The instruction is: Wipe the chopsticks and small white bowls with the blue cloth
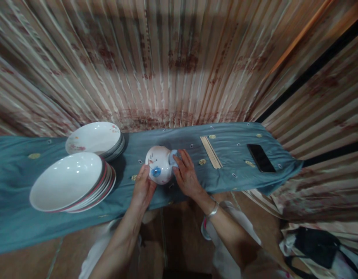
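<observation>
My left hand (144,184) grips the lower left side of a small round white bowl (160,159), thumb on its painted surface. A blue flower and some fine marks decorate the glossy outside. The bowl is tilted above the teal-covered table (179,135). At its right edge, my right hand (187,174) pinches a folded light blue cloth (173,157) against the bowl. The fingers partly cover the cloth, and the bowl's inside is hidden from view.
Stacked white plates with red rims (65,182) stand at the left, and a stack of flowered plates (93,137) sits behind them. Wooden chopsticks (210,152) and a black phone (260,158) lie to the right. A pleated curtain (167,69) hangs along the far edge.
</observation>
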Tool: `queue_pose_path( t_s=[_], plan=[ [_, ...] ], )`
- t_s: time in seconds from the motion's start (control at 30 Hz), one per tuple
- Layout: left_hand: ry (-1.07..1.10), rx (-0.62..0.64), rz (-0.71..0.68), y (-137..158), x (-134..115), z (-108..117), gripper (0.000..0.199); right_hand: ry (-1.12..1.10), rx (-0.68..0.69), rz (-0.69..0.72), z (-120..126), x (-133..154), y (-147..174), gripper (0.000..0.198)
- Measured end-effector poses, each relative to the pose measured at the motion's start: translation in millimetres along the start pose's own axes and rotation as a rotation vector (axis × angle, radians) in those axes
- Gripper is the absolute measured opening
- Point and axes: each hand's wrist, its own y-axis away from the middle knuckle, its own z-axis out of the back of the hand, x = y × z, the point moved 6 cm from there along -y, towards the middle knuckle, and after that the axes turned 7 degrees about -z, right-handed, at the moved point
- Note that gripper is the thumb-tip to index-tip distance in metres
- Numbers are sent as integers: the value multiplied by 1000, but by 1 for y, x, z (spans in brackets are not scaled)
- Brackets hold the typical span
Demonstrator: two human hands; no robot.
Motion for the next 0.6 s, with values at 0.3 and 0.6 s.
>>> queue_pose_path(
  t_s=[0.3,0.6],
  plan=[
    [21,-28,-10,-4,1,5,15,-145,7,-22,10,-2,3,36],
    [-18,11,3,1,0,1,25,-348,29,-122,19,5,7,38]
  ],
)
